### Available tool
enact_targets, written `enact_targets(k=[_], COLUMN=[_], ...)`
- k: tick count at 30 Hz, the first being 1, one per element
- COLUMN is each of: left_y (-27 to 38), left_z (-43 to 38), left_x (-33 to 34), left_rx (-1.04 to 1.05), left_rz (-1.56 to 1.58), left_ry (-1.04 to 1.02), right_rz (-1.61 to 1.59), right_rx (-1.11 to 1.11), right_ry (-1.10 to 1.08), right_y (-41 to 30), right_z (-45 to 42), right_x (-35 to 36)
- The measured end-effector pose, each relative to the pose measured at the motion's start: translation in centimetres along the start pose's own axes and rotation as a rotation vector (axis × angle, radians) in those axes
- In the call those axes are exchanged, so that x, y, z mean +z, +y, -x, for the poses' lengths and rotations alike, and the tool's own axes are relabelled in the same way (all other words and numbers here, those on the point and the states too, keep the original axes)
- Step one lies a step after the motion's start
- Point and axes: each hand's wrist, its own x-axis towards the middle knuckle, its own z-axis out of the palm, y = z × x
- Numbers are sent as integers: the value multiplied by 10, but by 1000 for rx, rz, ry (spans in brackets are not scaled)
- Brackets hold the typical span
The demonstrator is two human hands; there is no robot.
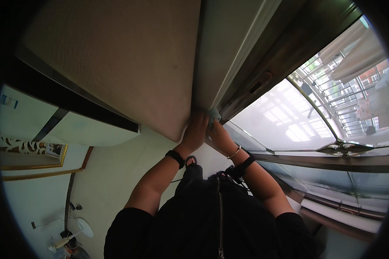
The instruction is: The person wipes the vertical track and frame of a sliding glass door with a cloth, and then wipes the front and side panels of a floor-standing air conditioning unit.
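Note:
A bluish-grey cloth (215,115) shows at the fingertips of my right hand (221,140), pressed low against the dark door frame (236,97). Close beside it, my left hand (195,133) reaches into the narrow corner with its fingers extended and together. Its fingertips lie in shadow near a pale upright strip (225,48), and whether they also touch the cloth is hard to see. A large beige textured panel (126,64) rises just left of that strip. A bracelet and a dark band circle my right forearm; another dark band is on my left wrist.
To the right stands a glass door panel (278,113) with metal ornament (342,148); hanging laundry (359,61) and window bars show beyond. A white body with a black band (84,100) juts in at left. Lower left are a white fan-like object (85,227) and a cord.

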Motion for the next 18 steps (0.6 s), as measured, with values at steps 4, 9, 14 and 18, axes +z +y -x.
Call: enact_targets(k=[4, 9, 14, 18], left_y=[7, 27, 54, 86], left_z=[19, 22, -16, -67], left_x=[8, 23, 19, 4], left_rx=[89, 166, 196, 384], left_rz=[129, 294, 303, 356], left_ry=[-125, -209, -237, -59], right_rz=[-37, 41, 187, 198], right_rx=[51, 56, 28, -65], right_ry=[-58, 158, 616, 817], right_y=[10, -5, 27, -21], right_z=[15, 52, 88, 108], right_x=[-10, -47, -74, -108])
